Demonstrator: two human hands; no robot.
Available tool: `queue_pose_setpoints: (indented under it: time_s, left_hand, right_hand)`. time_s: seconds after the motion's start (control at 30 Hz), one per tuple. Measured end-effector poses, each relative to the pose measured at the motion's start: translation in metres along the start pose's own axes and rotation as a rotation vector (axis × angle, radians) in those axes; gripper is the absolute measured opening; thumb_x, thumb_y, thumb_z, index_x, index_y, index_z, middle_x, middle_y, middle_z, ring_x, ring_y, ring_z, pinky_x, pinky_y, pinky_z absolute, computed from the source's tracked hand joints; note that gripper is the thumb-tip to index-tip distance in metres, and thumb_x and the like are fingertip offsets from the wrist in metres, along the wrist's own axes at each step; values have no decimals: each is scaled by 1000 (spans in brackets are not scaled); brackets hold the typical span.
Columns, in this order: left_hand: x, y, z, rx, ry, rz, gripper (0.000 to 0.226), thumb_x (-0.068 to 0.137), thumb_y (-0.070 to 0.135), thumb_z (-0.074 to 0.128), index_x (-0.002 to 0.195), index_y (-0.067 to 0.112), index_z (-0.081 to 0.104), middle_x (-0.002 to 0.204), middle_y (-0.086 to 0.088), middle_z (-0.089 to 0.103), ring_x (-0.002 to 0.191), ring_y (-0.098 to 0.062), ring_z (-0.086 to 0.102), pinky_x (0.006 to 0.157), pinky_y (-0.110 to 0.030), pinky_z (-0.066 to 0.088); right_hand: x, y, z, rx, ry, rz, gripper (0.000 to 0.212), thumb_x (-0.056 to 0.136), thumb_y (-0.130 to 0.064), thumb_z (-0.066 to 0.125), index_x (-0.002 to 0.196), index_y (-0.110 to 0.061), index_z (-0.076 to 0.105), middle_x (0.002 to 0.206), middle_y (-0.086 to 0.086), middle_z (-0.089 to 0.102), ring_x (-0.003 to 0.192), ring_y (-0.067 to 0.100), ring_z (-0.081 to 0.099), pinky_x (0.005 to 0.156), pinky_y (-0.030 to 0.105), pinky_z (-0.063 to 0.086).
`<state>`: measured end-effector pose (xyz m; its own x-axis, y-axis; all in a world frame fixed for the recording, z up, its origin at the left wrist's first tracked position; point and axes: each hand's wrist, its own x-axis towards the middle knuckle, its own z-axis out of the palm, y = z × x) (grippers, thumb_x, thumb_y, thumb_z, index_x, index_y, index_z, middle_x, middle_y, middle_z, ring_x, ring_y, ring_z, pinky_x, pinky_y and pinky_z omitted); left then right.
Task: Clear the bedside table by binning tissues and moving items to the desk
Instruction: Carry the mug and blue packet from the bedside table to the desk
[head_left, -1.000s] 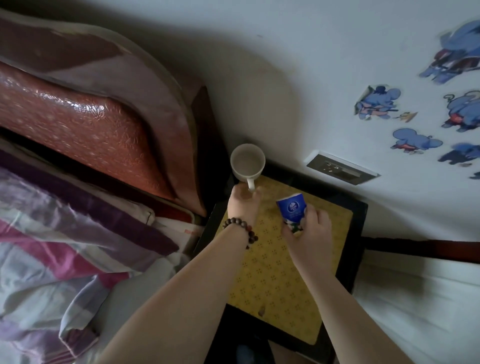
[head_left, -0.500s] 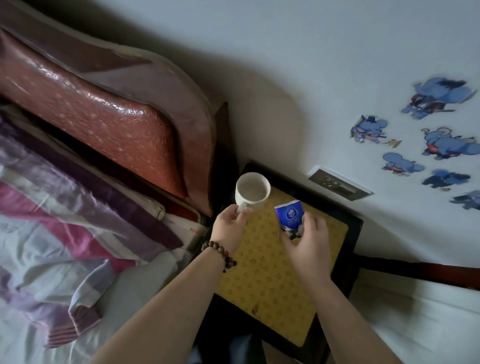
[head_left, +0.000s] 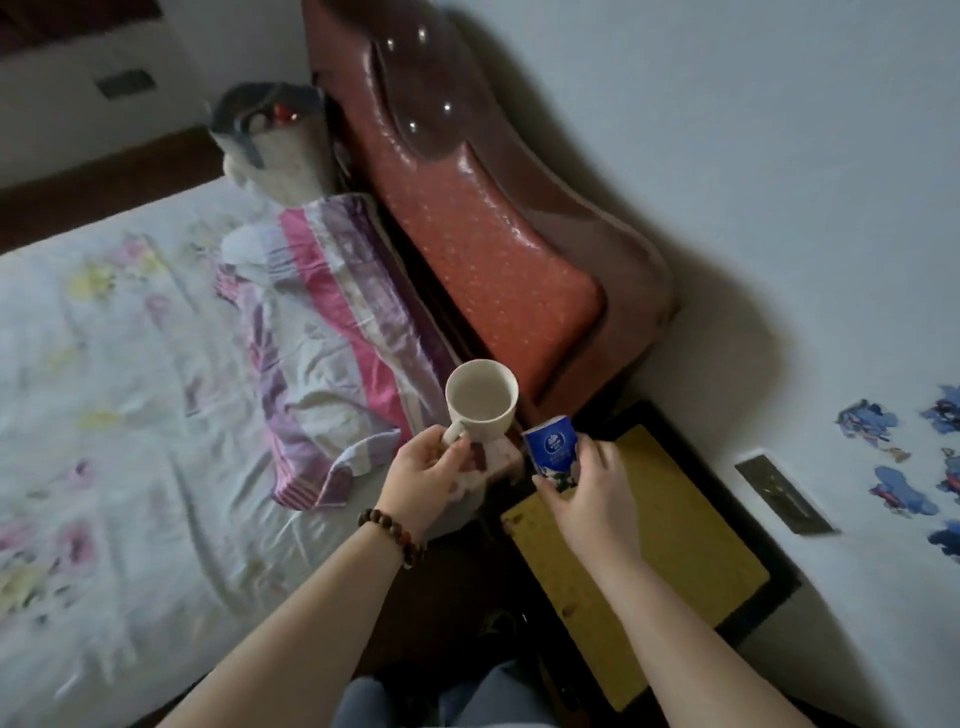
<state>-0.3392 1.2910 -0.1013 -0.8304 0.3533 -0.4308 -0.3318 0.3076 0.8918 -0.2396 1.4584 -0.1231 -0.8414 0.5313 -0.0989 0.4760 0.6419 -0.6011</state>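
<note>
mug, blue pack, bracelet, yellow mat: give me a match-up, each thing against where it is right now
Things:
1. mug
2. blue pack
3. bracelet
4. yellow mat

Places:
A. on the left wrist
B. held in the right hand
C. lying on the bedside table
D. held by its handle in the left hand

Pairs: 1-D, 2-B, 3-A, 4-C
</note>
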Motion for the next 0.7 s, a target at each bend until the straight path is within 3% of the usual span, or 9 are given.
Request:
queue_pose_setpoints:
  time_s: [0.17, 0.27, 0.43, 0.7]
  left_hand:
    - [-44, -12, -82, -135, 241, 46, 8, 91, 22, 57, 93, 18, 64, 96, -16, 70, 89, -27, 67, 75, -39, 52]
    - [-79, -33, -139, -223, 372, 66, 10, 91, 18, 57, 97, 13, 64, 96, -20, 69, 85, -27, 65, 72, -39, 50]
    - [-161, -85, -233, -326, 597, 45, 5, 89, 22, 60, 91, 26, 64, 87, -1, 71, 85, -14, 68, 75, -37, 53]
    - [-342, -200, -371, -394, 1002, 25, 6, 87, 29, 63, 93, 30, 64, 92, 3, 70, 90, -15, 66, 76, -36, 56]
  right_hand:
    - [-6, -81, 38, 3, -120, -230, 61, 76, -38, 73, 126, -11, 49, 113, 3, 49, 101, 19, 54, 85, 34, 50]
    - [-24, -131, 70, -25, -169, -361, 59, 75, -36, 74, 124, -11, 51, 111, 4, 51, 98, 22, 54, 78, 30, 45]
    - [-86, -214, 136, -34, -297, -527, 54, 75, -44, 71, 116, -15, 53, 108, 1, 49, 96, 17, 51, 73, 25, 39]
    - [-260, -351, 257, -76, -576, -852, 47, 76, -41, 71, 111, -17, 51, 105, 1, 50, 89, 15, 48, 76, 28, 44]
